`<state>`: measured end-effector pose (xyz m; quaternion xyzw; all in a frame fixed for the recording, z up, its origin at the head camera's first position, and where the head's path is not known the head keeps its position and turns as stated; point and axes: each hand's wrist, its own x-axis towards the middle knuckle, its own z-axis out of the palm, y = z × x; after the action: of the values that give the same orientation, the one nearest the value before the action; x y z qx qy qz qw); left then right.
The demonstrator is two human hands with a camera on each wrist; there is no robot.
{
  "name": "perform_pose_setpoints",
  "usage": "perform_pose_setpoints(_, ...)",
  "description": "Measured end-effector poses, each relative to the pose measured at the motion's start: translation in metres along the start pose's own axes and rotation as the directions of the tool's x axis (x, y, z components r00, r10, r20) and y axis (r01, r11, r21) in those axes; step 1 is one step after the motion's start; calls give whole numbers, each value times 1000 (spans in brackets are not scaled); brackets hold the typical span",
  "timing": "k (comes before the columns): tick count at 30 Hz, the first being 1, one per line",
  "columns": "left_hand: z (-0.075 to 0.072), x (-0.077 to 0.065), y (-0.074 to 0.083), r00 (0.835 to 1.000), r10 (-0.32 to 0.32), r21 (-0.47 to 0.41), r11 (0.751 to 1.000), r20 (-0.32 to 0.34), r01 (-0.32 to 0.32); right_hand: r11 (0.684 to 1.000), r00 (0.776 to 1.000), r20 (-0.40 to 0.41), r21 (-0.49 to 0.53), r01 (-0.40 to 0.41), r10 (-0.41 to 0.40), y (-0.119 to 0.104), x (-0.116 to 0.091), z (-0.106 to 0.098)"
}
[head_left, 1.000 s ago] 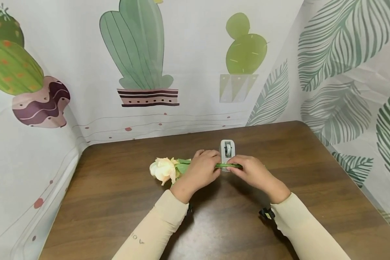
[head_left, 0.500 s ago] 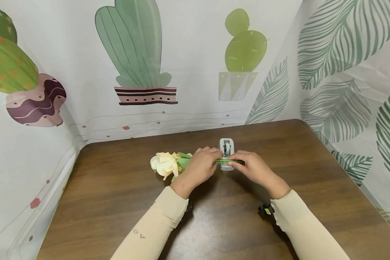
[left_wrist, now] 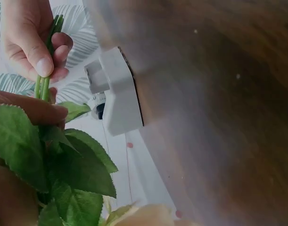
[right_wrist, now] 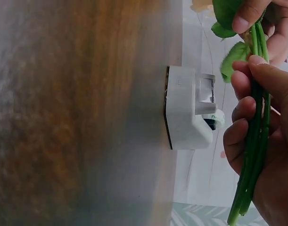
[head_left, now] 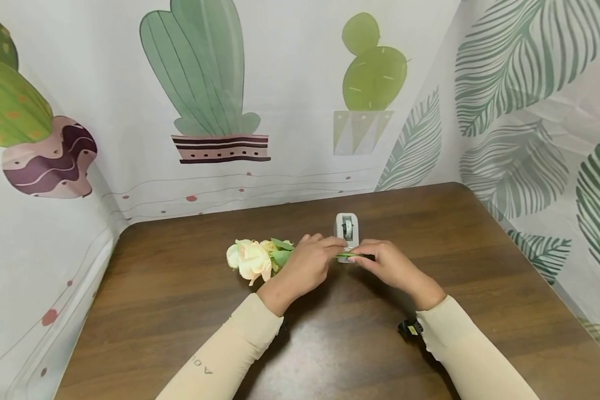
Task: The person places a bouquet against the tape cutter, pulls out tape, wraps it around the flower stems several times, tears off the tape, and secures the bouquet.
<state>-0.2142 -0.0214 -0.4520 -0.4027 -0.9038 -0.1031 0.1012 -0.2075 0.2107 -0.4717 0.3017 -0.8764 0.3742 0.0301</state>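
A small bunch of pale cream-and-peach flowers (head_left: 252,259) lies across in front of me, blooms to the left. My left hand (head_left: 302,269) grips it just below the blooms, among green leaves (left_wrist: 80,169). Further right, my right hand (head_left: 392,269) pinches the green stems (right_wrist: 257,146) between thumb and fingers; their cut ends run along its palm in the right wrist view. Right behind the stems stands a white tape dispenser (head_left: 347,226) with a roll in it, apart from both hands in the wrist views. Part of the stems is hidden by the left hand in the head view.
The brown wooden table (head_left: 180,322) has its back edge close behind the dispenser. A white cloth backdrop (head_left: 300,89) printed with cacti and leaves hangs behind and beside the table.
The bunch and both hands rose slightly, then came down again. My left fingers now reach further right, in front of the dispenser. Both hands keep hold of the stems.
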Motion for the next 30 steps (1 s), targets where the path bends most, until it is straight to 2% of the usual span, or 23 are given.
perform_pose_setpoints(6, 1, -2, 0, 998, -19, -42, 999, 54, 21, 998, 999, -2, -48, 38, -39, 0, -1, 3)
perform_pose_setpoints(12, 6, -1, 1, 992, -52, -62, 996, 118, 60, 997, 1000, 15, -75, 2, -1, 2, -3, 6)
perform_pose_setpoints(16, 10, 1, 0, 992, -72, -112, 990, 103, 84, 997, 999, 29, -78, -23, 25, 5, -3, 6)
perform_pose_setpoints(21, 15, 5, -2, 995, -67, -147, 986, 80, 78, 994, 998, 28, -94, -48, 51, 8, -4, 6)
perform_pose_setpoints(24, 16, 6, -2, 992, -61, -122, 990, 106, 74, 992, 997, 29, -108, -62, 65, 8, -4, 7)
perform_pose_setpoints(28, 17, 5, 0, 989, -47, -26, 998, 142, 52, 990, 995, 39, -116, -82, 87, 7, -3, 9)
perform_pose_setpoints(30, 18, 4, -1, 990, -45, 19, 999, 134, 43, 988, 993, 48, -113, -100, 106, 6, -2, 10)
